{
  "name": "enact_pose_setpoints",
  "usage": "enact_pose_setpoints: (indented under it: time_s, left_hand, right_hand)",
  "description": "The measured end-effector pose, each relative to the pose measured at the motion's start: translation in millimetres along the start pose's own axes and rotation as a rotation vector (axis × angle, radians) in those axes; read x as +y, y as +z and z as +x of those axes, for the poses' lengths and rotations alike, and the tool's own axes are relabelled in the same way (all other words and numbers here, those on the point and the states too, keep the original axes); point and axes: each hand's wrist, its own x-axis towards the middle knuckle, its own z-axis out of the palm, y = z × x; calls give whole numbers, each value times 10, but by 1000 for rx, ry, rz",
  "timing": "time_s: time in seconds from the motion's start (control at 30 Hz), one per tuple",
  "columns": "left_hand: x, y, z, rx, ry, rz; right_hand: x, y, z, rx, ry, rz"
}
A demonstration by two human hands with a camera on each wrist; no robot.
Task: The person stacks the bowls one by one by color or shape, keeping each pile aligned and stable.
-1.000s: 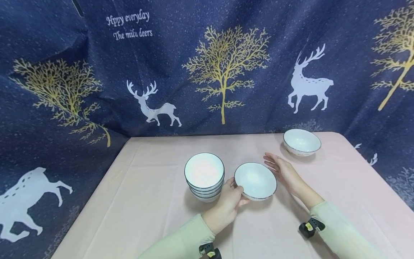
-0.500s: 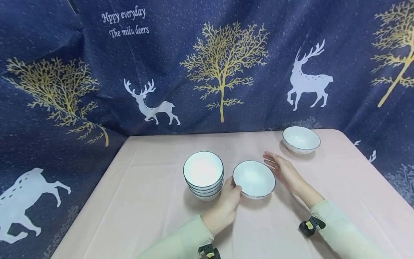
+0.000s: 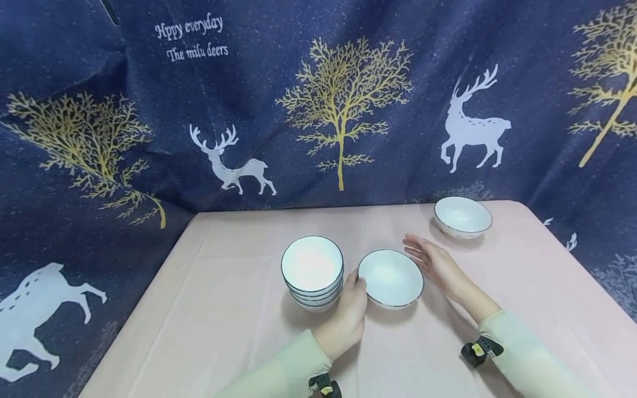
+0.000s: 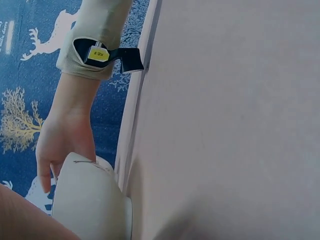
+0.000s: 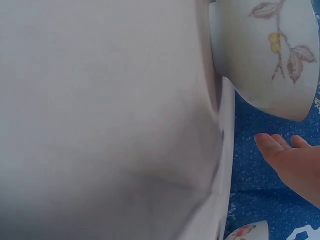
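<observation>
A white bowl [image 3: 390, 279] with a thin dark rim stands on the table between both hands. My left hand [image 3: 345, 318] is at its near-left side, thumb and fingers right at the rim, no longer over it. My right hand [image 3: 440, 268] is beside the bowl's right side, fingers extended and spread slightly. In the right wrist view the bowl [image 5: 267, 55] shows brown leaves and yellow berries on its wall, with the right hand's fingertips [image 5: 262, 140] apart from it. Just left of my left hand is a stack of similar bowls [image 3: 312, 265].
Another white bowl [image 3: 463, 217] stands at the table's back right corner. The table [image 3: 224, 309] has a pale pink cover. Behind it hangs a dark blue cloth [image 3: 398, 27] printed with deer and trees.
My left thumb has come off the bowl's rim, and the hand has drawn slightly back to the left. The right hand has stayed beside the bowl. The head view has shifted a little.
</observation>
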Motion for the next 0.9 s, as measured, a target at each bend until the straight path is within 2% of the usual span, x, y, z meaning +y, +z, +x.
enact_pose_setpoints:
  time_s: [0.33, 0.7, 0.9]
  left_hand:
    - [-24, 3, 39, 38, -10, -63]
    - [-41, -2, 39, 45, -24, -128]
    - [-55, -18, 41, 21, -25, -197]
  right_hand:
    - [-104, -153, 20, -14, -70, -49]
    - [-169, -423, 45, -10, -188, 112]
    - [-186, -610, 43, 38, -261, 179]
